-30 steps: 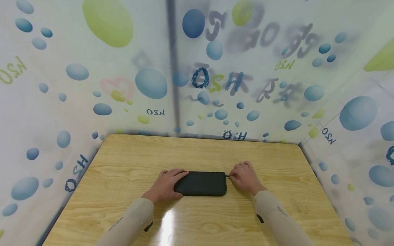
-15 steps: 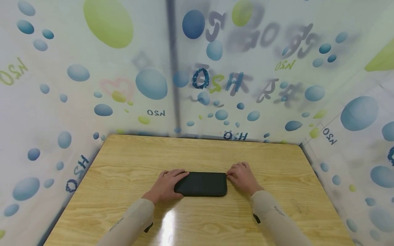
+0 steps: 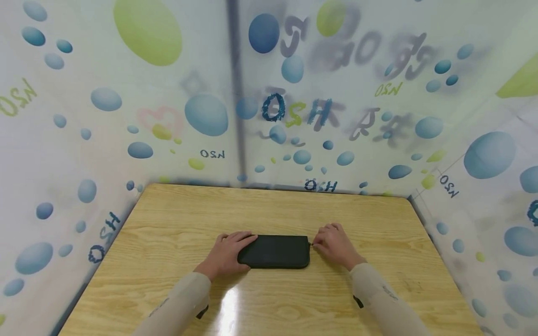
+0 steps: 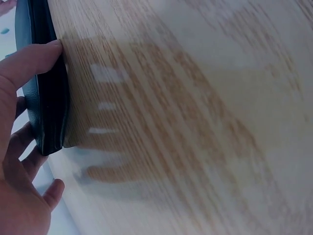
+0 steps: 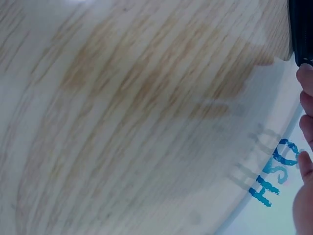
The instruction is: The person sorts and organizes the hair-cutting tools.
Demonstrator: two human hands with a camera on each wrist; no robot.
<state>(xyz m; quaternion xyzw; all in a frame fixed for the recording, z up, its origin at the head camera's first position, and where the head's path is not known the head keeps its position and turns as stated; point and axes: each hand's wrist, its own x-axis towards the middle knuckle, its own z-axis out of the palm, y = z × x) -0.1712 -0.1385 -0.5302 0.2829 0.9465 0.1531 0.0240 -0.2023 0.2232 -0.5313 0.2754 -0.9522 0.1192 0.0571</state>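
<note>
A flat black zip wallet lies lengthwise on the wooden table in the head view. My left hand grips its left end, thumb along the near edge and fingers over the far side. In the left wrist view the thumb of the left hand presses the side of the wallet. At the far right corner, my right hand pinches the small dark zipper pull between thumb and finger. Only the fingertips of the right hand and one corner of the wallet show in the right wrist view.
The wooden table has its far edge against a wall printed with blue and green drops and letters. More printed walls stand at its left and right sides. A bright reflection lies on the table near the left forearm.
My right hand went in to the wallet's far right corner, then drew back slightly to the right and toward me with the zipper pull. The left hand and wallet have stayed in place.
</note>
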